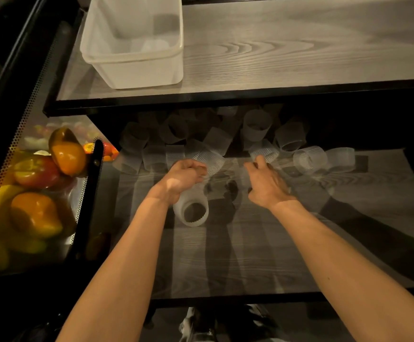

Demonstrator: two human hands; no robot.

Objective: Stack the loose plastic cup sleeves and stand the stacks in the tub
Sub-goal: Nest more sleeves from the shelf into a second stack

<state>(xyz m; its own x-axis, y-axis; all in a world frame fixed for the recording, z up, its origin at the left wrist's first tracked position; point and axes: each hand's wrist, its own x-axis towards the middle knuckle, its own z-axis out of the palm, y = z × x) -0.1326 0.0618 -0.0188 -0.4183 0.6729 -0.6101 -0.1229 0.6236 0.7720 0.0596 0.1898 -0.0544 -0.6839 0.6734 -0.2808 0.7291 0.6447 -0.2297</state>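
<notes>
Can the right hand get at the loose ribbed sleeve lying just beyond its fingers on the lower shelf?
Probably yes. The right hand is empty, fingers spread, and the ribbed sleeve lies just beyond its fingertips on the lower shelf. Nothing stands between them, and the upper shelf edge does not cover it.

Translucent ribbed plastic seen in the cup sleeves (310,159), frosted smooth plastic in the tub (136,70), grey wood-grain finish — matt — on the shelves (287,58), black perforated metal in the side panel (34,99), glossy skins on the peppers (67,154)

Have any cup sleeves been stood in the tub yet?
No: the tub on the upper shelf looks empty, and the loose sleeves lie on the lower shelf.
</notes>
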